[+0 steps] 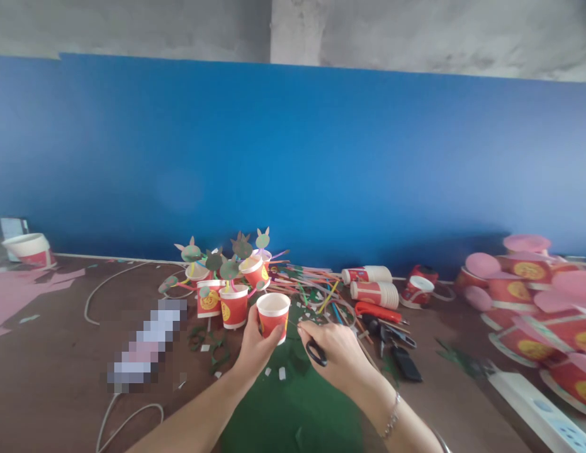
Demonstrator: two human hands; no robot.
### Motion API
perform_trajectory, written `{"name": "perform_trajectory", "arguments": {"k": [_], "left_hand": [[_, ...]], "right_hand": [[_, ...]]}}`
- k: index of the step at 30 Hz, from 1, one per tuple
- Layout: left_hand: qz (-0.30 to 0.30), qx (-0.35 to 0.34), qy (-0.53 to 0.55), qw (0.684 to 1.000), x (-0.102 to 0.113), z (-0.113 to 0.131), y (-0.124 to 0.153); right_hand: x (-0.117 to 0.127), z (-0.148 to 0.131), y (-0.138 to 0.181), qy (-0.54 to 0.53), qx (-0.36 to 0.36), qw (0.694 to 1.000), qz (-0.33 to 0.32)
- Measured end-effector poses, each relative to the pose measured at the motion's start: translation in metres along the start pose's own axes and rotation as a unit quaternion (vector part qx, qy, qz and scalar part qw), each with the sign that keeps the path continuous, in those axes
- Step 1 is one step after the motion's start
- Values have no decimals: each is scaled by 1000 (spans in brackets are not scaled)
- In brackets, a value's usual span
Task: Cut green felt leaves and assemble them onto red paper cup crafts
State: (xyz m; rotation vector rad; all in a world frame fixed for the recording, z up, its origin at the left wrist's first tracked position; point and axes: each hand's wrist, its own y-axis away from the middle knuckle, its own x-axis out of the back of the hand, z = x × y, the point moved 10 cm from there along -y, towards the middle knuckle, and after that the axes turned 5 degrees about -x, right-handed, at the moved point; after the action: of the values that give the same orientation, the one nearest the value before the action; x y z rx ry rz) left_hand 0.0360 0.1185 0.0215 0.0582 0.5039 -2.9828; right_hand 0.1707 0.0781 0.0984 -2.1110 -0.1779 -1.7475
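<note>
My left hand (255, 346) is wrapped round a red paper cup (272, 314) with a white rim, held upright above the table. My right hand (333, 349) grips black-handled scissors (315, 351), their tip meeting the cup's right side. Just behind stand several red cups (233, 305) with straws and green paper cut-outs stuck in them. A green sheet (293, 409) lies under my forearms.
Coloured straws (311, 286) lie in a heap behind the cup. Stacked cups (375, 292), a red cutter (375, 310) and black tools (399, 346) lie to the right. Pink-lidded cups (529, 296) crowd the far right beside a white power strip (538, 409). A cable (104, 286) loops at left.
</note>
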Motion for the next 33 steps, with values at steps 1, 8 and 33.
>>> {"name": "perform_trajectory", "arguments": {"k": [1,8,33], "left_hand": [[-2,-1,-2,1000,0,1,1],[-27,5,13,1000,-4,-5,3],[-56,-198,-162,965,-9,29,9]], "right_hand": [[1,0,1,5,0,1000,-3],[-4,2,2,26,0,999,-35],[-15,8,0,-182,-54,978,-86]]}}
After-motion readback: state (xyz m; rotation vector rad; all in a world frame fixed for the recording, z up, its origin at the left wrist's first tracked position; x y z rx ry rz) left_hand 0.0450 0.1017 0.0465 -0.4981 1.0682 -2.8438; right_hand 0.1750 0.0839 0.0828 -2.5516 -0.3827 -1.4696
